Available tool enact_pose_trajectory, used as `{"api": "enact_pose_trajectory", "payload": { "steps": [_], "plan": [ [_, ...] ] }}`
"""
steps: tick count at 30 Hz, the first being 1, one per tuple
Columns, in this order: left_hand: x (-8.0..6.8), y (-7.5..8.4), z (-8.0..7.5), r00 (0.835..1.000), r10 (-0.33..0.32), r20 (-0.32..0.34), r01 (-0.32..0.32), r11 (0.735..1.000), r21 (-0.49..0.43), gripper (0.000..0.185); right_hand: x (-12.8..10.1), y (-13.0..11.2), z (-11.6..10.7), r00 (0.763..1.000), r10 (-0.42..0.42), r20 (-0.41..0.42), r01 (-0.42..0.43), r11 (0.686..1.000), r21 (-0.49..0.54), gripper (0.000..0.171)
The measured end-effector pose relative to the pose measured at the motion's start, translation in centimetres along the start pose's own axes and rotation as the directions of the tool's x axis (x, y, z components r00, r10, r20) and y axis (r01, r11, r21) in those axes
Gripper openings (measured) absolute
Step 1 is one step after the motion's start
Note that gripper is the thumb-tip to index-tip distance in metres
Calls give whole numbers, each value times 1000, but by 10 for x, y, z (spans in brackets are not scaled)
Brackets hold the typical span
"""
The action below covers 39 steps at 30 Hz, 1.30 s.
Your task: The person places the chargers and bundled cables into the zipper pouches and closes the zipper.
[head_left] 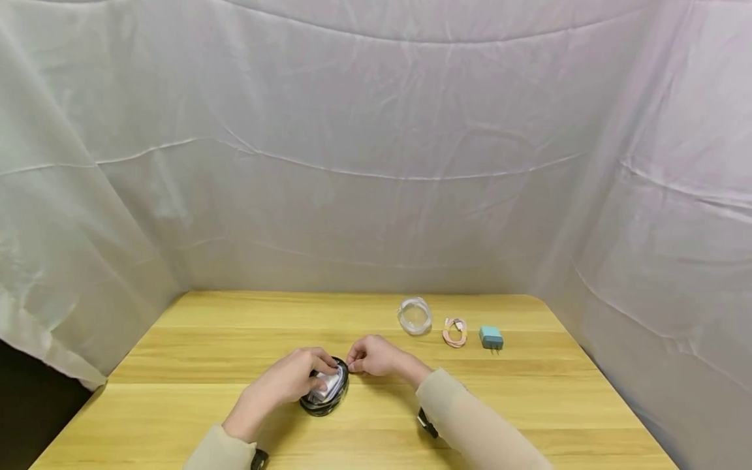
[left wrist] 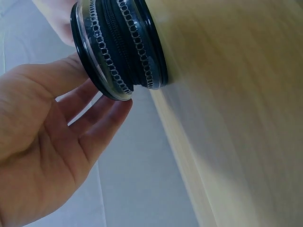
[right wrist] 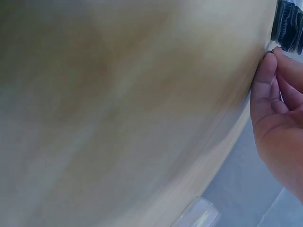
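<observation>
A small round zip case (head_left: 320, 408) with black rims and a see-through top lies on the wooden table; something white and pale blue shows inside. My left hand (head_left: 288, 378) holds it from the left, thumb and fingers over its top and edge. In the left wrist view, the zip (left wrist: 114, 45) runs around the case's side between two patterned bands. At the case's right edge, my right hand (head_left: 378, 356) pinches a tiny dark zip pull (right wrist: 270, 52) between thumb and forefinger, mostly hidden by the fingertips.
Toward the back right stand a round clear plastic container (head_left: 402, 320), a coiled pink cable (head_left: 447, 337) with a white plug, and a teal wall charger (head_left: 491, 337) with metal prongs. Pale cloth (head_left: 376, 222) hangs behind the table (head_left: 235, 326) and along its sides.
</observation>
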<state>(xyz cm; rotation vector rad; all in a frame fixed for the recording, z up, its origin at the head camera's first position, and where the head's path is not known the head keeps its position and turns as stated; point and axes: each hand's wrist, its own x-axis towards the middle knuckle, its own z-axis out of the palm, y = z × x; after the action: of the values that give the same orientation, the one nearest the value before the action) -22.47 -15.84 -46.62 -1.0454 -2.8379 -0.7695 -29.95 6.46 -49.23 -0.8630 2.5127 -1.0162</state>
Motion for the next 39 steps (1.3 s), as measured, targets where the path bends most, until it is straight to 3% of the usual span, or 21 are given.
{"api": "enact_pose_trajectory", "payload": {
  "steps": [39],
  "plan": [
    [0, 5, 0, 998, -66, 1, 66, 998, 19, 24, -21, -2, -2, 999, -17, 48, 18, 1000, -16, 9]
  ]
}}
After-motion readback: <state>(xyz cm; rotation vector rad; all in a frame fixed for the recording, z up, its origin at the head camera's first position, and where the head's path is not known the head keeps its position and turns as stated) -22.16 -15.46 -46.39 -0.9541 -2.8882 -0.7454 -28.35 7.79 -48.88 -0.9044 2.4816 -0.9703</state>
